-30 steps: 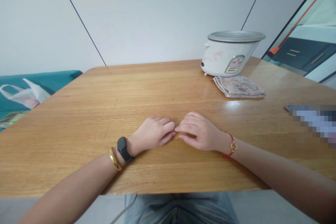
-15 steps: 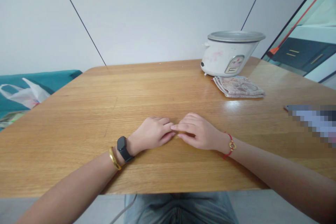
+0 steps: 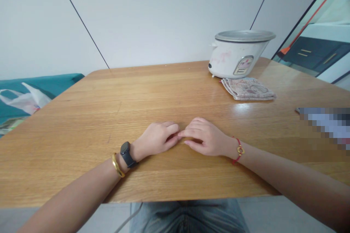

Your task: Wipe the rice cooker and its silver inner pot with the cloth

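My left hand (image 3: 155, 139) and my right hand (image 3: 203, 137) rest side by side on the oak-veneer wooden table (image 3: 82, 123), holding nothing. Their loosely curled fingertips meet near the middle of the near edge. A black smartwatch (image 3: 126, 154) and a gold bangle (image 3: 117, 165) circle my left wrist. My right wrist wears a red string bracelet (image 3: 238, 150) with a gold charm. Farther off, a white rice cooker (image 3: 237, 54) with a metal lid stands at the back right, and a folded patterned cloth (image 3: 247, 89) lies in front of it.
A pixelated, unreadable object (image 3: 325, 125) lies at the right table edge. A teal sofa (image 3: 35, 83) with a white plastic bag (image 3: 27, 96) sits beyond the left edge. Dark cabinets (image 3: 308, 52) and an orange pole (image 3: 308, 18) stand at the right. My jeans (image 3: 186, 216) show below.
My right fingertips have slid slightly left toward my left hand. The whole view has tilted a little. The table objects have not moved.
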Tool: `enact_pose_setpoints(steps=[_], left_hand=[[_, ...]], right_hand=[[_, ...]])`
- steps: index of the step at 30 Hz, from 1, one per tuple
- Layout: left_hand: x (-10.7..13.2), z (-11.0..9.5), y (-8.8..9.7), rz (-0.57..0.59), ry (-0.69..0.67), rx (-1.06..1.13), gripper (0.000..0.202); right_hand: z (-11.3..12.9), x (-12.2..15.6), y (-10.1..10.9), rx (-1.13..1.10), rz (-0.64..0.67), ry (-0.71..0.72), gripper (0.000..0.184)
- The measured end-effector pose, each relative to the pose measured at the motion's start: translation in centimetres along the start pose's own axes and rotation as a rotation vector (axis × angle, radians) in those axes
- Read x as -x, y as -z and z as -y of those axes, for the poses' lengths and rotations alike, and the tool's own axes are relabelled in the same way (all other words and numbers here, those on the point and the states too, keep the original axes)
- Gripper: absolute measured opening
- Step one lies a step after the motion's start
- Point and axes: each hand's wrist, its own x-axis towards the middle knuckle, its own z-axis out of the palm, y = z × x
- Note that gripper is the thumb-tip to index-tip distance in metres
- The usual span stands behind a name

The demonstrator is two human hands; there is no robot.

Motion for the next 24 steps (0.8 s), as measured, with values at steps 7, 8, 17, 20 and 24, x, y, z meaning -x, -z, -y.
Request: enact_pose_setpoints(steps=[7,8,17,20,24], left_hand=[[-0.1,-0.1,-0.1,-0.026,-0.064,-0.011,0.019],[0.0,-0.1,-0.1,-0.024,-0.066,-0.017,0.020],[0.1,0.2,0.5,0.006,-0.008,-0.054,0.032],[0.2,0.2,0.8,0.016,-0.060,-0.008,0.049],[0.5,-0.1,0.8,0.000,-0.055,0.006,0.041]], right_hand=[[0.0,0.1,0.2,-0.040,-0.021,-0.030,0.039],[0.1,0.1,0.1,-0.042,-0.020,-0.025,0.037],[-1.0,0.0,0.7,-0.070,-0.106,-0.158,0.013],[-4.3,0.0,2.7,-0.172,-0.307,-0.483,0.030],[-10.7,0.0,8.0,-0.409,-0.747,-0.874,0.036]])
